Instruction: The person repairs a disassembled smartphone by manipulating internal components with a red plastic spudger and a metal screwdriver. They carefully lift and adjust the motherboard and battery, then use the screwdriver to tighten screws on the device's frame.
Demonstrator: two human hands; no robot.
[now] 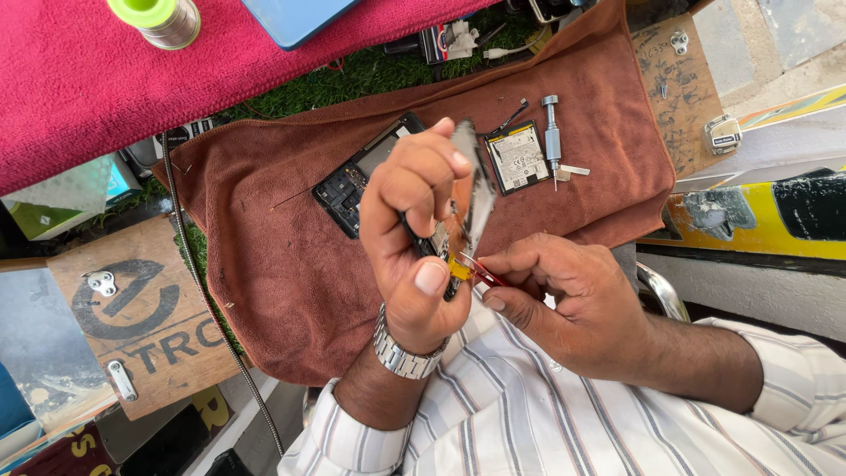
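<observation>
My left hand (414, 238) holds an opened phone frame (471, 198) upright on edge, thumb pressed near a yellow piece at its lower end. My right hand (564, 295) pinches red-handled tweezers (480, 269) whose tip touches that yellow piece. Both hands hover above a brown towel (282, 273). On the towel behind them lie a black phone part (352, 181), a flat battery (518, 157) and a small metal screwdriver (552, 132). A metal watch sits on my left wrist.
A red cloth (106, 88) with a spool of solder wire (159, 19) and a blue case (295, 18) lies at the top left. A wooden board (141, 317) sits to the left, another board (674, 88) to the right, and a black cable (203, 291) runs down.
</observation>
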